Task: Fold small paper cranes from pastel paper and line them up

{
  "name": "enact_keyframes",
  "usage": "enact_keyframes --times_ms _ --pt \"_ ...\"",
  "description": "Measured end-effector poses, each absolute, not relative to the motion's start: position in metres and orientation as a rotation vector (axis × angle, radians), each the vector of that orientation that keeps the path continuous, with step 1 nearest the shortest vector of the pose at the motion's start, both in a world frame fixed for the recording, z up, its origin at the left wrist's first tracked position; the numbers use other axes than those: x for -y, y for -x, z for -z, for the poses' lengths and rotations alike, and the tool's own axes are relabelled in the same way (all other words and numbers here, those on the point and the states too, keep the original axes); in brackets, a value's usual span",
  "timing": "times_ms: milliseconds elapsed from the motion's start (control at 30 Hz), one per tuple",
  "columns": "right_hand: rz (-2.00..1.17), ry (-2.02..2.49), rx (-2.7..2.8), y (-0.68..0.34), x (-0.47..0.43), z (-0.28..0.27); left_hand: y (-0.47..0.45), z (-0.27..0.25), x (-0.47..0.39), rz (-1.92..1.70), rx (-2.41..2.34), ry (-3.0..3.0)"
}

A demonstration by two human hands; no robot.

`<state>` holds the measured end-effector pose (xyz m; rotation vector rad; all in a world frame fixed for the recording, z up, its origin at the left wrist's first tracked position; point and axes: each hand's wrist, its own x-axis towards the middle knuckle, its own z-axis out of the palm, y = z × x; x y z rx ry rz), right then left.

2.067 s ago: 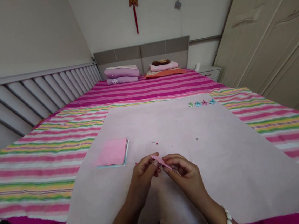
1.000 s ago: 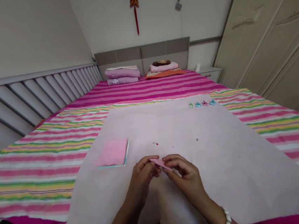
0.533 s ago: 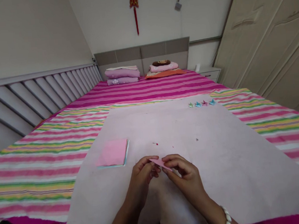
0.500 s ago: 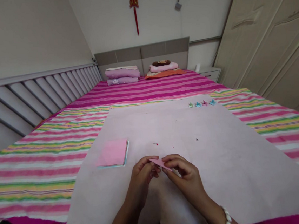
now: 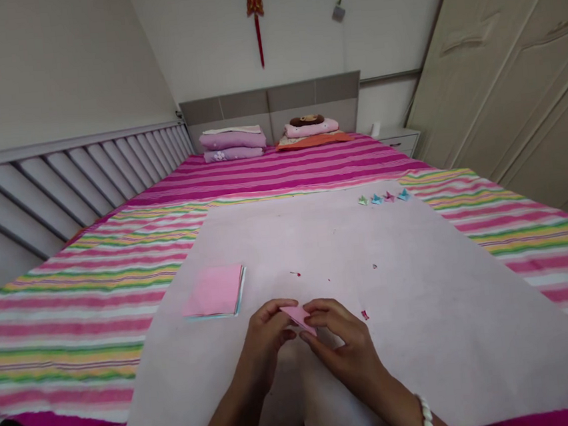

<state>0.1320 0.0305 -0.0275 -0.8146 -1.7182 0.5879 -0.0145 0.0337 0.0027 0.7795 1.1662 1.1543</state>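
A small folded piece of pink origami paper (image 5: pixel 298 316) is held between my two hands, just above the white sheet (image 5: pixel 435 319). My left hand (image 5: pixel 270 331) pinches its left end between thumb and fingers. On its right side, my right hand (image 5: pixel 343 331) grips the paper with the thumb below and the fingers on top. Part of the paper is hidden by the fingertips. To the left of my hands lies a stack of square paper (image 5: pixel 214 290), with a pink sheet uppermost and other colours showing at the edge.
Several small folded paper figures (image 5: pixel 376 199), green, blue and pink, stand in a row at the sheet's far right corner. Small marks, including a red one (image 5: pixel 365 314), dot the sheet. Striped bedding (image 5: pixel 84 279) surrounds it. A bed rail (image 5: pixel 83 168) runs along the left.
The pink paper has turned and shows more of its face. My right hand has shifted slightly left, uncovering the red mark beside it. Both hands still hold the paper.
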Motion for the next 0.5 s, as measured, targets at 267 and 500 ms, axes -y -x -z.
enact_keyframes --times_ms 267,500 --pt "-0.674 0.894 1.637 -0.128 -0.029 0.027 0.007 0.008 -0.033 -1.247 -1.335 -1.022" --pt "-0.703 1.046 1.644 -0.127 -0.031 0.032 0.006 0.009 -0.029 -1.253 -1.537 -1.390"
